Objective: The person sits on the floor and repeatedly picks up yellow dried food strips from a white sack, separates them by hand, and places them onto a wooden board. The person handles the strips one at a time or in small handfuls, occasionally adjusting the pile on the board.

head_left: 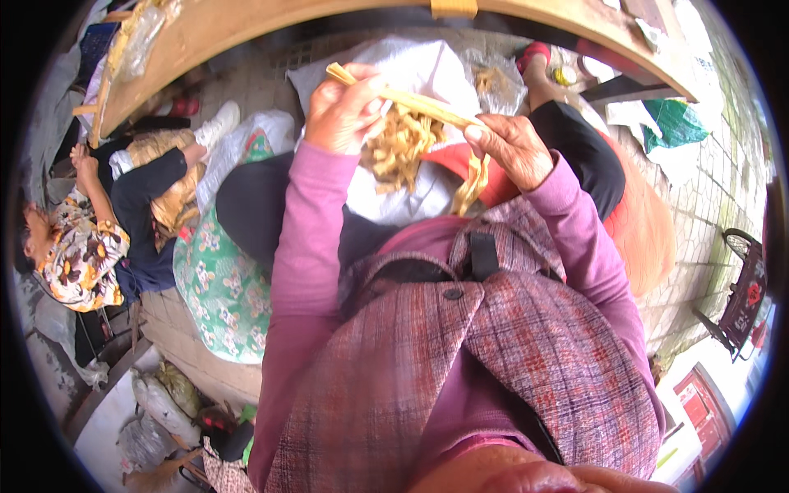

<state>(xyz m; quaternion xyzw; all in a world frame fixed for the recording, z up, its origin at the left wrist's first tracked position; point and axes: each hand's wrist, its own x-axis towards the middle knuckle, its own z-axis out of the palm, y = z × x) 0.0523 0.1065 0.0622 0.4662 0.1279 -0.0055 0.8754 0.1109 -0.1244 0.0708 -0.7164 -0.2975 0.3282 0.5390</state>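
A long, flat yellowish strip (425, 106), dried and leaf-like, stretches between my two hands above my lap. My left hand (345, 111) grips it near its upper left end, with the tip sticking out past the fingers. At the strip's other end, my right hand (515, 148) pinches it between thumb and fingers. A loose strip (473, 185) hangs below the right hand. Beneath both hands, a heap of crumpled tan strips (400, 151) lies on a white woven plastic sack (425, 68).
A wooden frame edge (259, 28) arches across the front. At the left sits another person (86, 246) beside a green floral cloth (228, 296). A clear plastic bag (493, 80) lies beyond the sack. Orange cloth (641, 215) is at my right; farther right stands a dark cart (743, 296).
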